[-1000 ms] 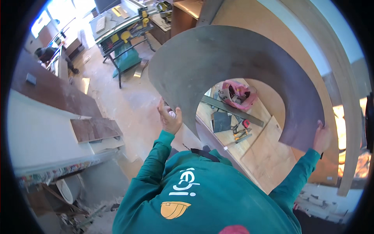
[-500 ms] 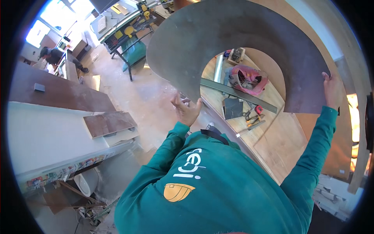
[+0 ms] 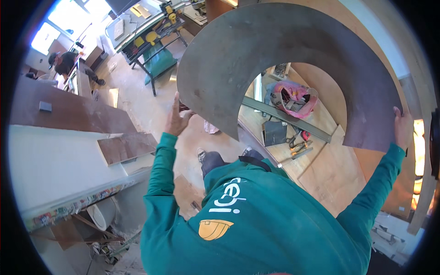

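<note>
A large dark grey-brown sheet, cut in a curved horseshoe shape (image 3: 220, 59), is held up in front of me over the workbench (image 3: 334, 183). My left hand (image 3: 176, 118) grips its left edge, with the thumb nearer me and some fingers hidden behind the sheet. At the lower right end my right hand (image 3: 402, 129) has hold of the other edge. Through the curve's opening I see a pink plastic bag (image 3: 295, 98) with things in it, a long metal straightedge (image 3: 288, 119), a dark square piece (image 3: 275, 133) and pliers (image 3: 293, 140).
A work table with yellow clamps (image 3: 151, 37) stands at the far left. Beyond the brown panel (image 3: 73, 98), a person (image 3: 66, 64) bends over some work. A white counter with a loose board (image 3: 126, 147) is on my left; a large wooden panel (image 3: 394, 183) leans at the right.
My left hand has moved left and up along the sheet and now grips its left edge. The sheet has shifted right and down slightly, and my right hand has lowered with it.
</note>
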